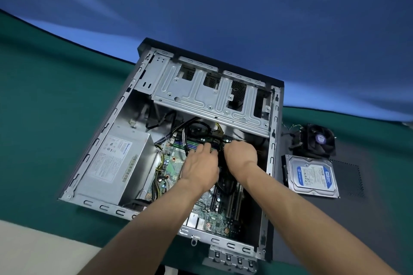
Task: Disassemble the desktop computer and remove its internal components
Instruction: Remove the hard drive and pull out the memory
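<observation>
While both hands, the left hand and right hand, curl onto the memory stick beside the power supply, it looks thin, brittle; hold its ends.

Your open case lay on the table, power supply inside at its left, motherboard right of that. The hard drive lay outside to the right, with the fan beyond.
</observation>
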`<state>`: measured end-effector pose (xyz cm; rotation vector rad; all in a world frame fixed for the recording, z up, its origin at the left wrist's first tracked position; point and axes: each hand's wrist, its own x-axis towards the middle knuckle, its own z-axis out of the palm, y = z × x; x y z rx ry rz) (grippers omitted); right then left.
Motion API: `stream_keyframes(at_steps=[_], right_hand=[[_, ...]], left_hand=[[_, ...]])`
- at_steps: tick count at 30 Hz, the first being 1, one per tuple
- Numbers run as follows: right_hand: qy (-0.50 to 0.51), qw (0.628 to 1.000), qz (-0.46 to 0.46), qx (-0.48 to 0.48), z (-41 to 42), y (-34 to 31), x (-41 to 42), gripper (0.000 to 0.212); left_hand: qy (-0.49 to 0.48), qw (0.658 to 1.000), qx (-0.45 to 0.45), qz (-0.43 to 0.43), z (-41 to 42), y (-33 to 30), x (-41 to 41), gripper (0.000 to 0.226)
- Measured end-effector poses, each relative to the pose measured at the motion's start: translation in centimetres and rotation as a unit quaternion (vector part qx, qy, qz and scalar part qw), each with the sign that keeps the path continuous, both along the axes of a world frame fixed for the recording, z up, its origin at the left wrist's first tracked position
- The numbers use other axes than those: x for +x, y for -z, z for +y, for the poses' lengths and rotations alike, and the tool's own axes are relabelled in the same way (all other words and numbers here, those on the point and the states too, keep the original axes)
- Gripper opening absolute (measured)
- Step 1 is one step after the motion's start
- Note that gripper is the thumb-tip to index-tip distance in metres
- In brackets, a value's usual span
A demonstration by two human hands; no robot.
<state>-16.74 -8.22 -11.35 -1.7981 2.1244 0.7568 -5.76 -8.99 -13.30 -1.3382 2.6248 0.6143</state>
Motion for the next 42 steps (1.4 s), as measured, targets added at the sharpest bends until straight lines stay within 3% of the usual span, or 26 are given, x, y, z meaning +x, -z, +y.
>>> stream_keyframes(at_steps=[16,19,22,25,28,35,42], right_hand=[[-0.006,0.999,0.030,-0.025,0.2,-1.7,-0.3,0.030],[0.015,0.998,0.044,-0.040,0.2,-3.7,-1.2,0.025],[0.053,0.997,0.015,-0.048,0.8,-4.7,-0.8,0.021],[0.098,0.992,-0.040,-0.068,1.0,-4.7,-0.3,0.023],[0.095,0.986,-0.106,-0.087,1.2,-4.1,-0.3,0.035],[0.098,0.980,-0.166,-0.051,1.3,-2.1,-0.1,0.066],[0.103,0.982,-0.157,-0.034,0.9,-1.5,-0.1,0.059]], left_hand=[[-0.011,0.999,0.019,0.034,-0.5,-0.2,0.3,0.034],[-0.083,0.990,0.048,0.104,-0.8,-0.5,-0.1,0.024],[-0.215,0.958,0.097,0.164,-1.4,-0.7,-0.5,0.021],[-0.322,0.920,0.146,0.167,-2.5,-0.5,-0.6,0.027],[-0.340,0.910,0.182,0.153,-4.0,-0.1,-0.4,0.027],[-0.279,0.946,0.140,0.086,-5.9,0.0,-0.4,0.023],[-0.233,0.968,0.084,0.046,-6.6,0.8,-1.4,0.022]])
